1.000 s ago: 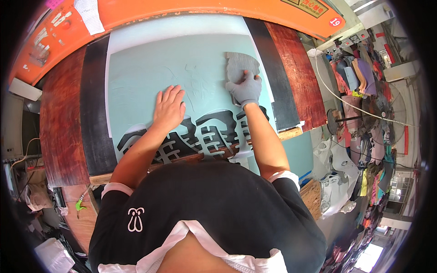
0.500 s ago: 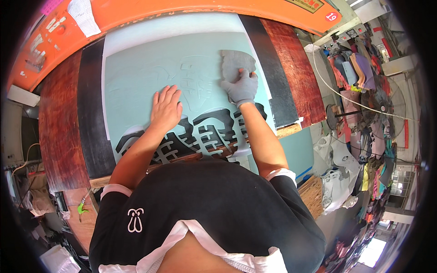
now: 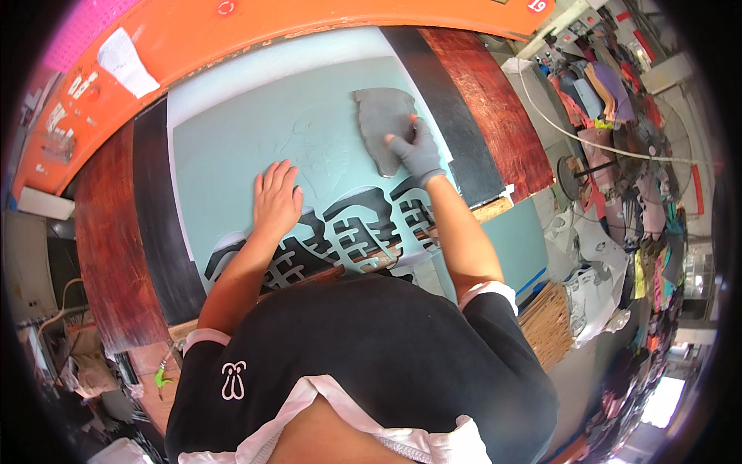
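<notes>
A pale green sheet (image 3: 220, 147) lies on the work surface, with faint pressed outlines in its middle. My bare left hand (image 3: 278, 195) rests flat on it, fingers stretched out and nothing held. My right hand (image 3: 421, 153), in a grey glove with bare fingertips, grips the right side of a grey flat plate with wavy edges (image 3: 379, 116). That plate is over the sheet's right part; whether it touches the sheet I cannot tell. Along the sheet's near edge run several cut-out openings (image 3: 357, 213), with thin strips of sheet between them.
An orange machine beam (image 3: 255, 25) spans the far side. Black strips (image 3: 456, 124) and worn red-brown boards (image 3: 495, 108) flank the sheet. More green sheet material (image 3: 502, 251) is low at the right. Beyond stand a fan (image 3: 576, 176) and heaps of coloured scraps (image 3: 610, 100).
The grey plate has turned and shifted, so more of its face shows. My right hand has moved slightly right across the sheet with it. My left hand stays flat; the whole view has shifted.
</notes>
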`<state>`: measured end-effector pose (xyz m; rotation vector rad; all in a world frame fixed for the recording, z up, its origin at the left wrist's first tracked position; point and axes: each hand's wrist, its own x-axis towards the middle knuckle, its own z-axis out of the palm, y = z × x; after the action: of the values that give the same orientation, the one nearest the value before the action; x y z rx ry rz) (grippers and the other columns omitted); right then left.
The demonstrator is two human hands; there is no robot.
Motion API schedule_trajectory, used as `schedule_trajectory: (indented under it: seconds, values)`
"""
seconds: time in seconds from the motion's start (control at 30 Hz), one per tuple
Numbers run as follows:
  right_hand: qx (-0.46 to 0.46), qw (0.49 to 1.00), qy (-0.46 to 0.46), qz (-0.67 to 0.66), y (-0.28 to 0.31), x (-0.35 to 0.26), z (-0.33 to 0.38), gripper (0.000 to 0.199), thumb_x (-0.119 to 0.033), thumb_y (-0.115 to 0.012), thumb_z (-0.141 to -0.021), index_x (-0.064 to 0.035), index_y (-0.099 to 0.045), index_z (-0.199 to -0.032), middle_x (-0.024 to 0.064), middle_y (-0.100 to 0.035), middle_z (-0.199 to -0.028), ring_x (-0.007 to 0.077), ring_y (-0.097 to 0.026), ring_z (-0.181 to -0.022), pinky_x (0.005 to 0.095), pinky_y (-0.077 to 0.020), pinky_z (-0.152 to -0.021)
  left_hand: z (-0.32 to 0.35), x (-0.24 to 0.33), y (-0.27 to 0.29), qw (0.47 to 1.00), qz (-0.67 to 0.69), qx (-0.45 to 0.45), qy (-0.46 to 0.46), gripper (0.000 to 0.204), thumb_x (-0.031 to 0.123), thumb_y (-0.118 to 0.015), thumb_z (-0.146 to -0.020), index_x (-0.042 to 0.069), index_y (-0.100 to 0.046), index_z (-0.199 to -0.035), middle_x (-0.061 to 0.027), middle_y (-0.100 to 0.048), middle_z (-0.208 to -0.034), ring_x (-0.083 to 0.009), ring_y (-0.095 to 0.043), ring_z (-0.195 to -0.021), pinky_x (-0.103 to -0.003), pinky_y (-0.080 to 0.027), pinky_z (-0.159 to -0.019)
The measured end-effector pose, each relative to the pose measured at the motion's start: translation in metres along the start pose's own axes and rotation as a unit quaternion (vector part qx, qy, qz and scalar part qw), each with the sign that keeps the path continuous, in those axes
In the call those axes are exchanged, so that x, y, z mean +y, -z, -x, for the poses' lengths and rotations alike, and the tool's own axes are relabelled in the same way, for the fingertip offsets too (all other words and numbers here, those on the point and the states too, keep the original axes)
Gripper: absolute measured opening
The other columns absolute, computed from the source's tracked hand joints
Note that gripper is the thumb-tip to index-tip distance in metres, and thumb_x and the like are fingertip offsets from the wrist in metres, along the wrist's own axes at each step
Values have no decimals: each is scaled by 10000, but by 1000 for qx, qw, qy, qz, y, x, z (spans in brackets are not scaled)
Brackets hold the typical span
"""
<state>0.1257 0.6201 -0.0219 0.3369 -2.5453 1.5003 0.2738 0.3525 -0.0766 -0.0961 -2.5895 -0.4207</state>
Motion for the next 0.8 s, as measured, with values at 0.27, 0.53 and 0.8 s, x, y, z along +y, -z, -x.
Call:
schedule_trajectory:
  seconds: [0.27,0.53,0.8]
  values:
    - [93,992,-36,81,60,53,43,415,-257,-632,-787,-74,-578,-1155,144,-619,-1071,307,-593,-943,389,-468,-844,7,-12,5,999,-13,-33,-16,407,167,-535,-843,34,-500,-1225,-111,-426,-1359,-302,-348,-1286,-503,-240,-1060]
    - [-1,911,239,335,-5,16,104,417,-257,-634,-741,-96,-590,-1123,122,-509,-1253,325,-421,-1167,488,-315,-949,25,-28,27,996,-51,-74,-23,410,158,-528,-853,20,-486,-1237,-121,-419,-1363,-313,-340,-1292,-502,-239,-1055]
    - [-53,915,285,280,-17,-3,133,353,-167,-666,-671,-126,-647,-1021,98,-568,-1076,264,-511,-1016,433,-363,-884,39,-41,44,995,-60,-75,-30,405,161,-537,-853,21,-492,-1229,-118,-427,-1356,-313,-356,-1277,-488,-252,-1051]
